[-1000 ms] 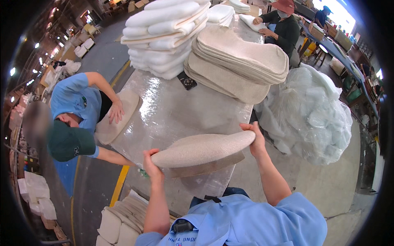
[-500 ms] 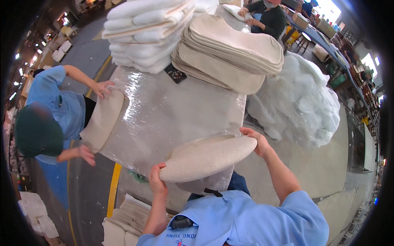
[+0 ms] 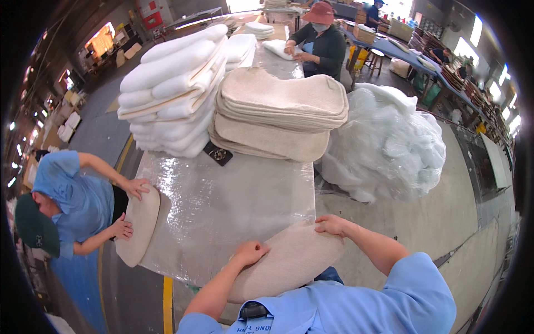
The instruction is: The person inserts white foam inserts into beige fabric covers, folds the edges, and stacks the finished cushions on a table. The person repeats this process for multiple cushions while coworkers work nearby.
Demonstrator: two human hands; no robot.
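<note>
A beige, rounded fabric pad (image 3: 295,261) lies at the near edge of the plastic-covered table (image 3: 233,189), close against my body. My right hand (image 3: 332,225) pinches its far right corner, thumb and fingers closed on the rim. At the middle of the pad's far edge is my left hand (image 3: 251,253), its fingers curled in against the fabric. Part of the pad's near side is hidden by my left forearm and shirt.
Behind stand a white folded padding stack (image 3: 172,89) and a beige pad stack (image 3: 278,106), with a black phone-like object (image 3: 218,153) between. A co-worker at left handles another pad (image 3: 139,225); another works at the back. A plastic-wrapped white bundle (image 3: 384,145) is at right.
My view has tilted up. The pad has come down flatter and nearer to me, and my left hand has moved from its left end to its far edge. The left co-worker's lower hand now touches their pad.
</note>
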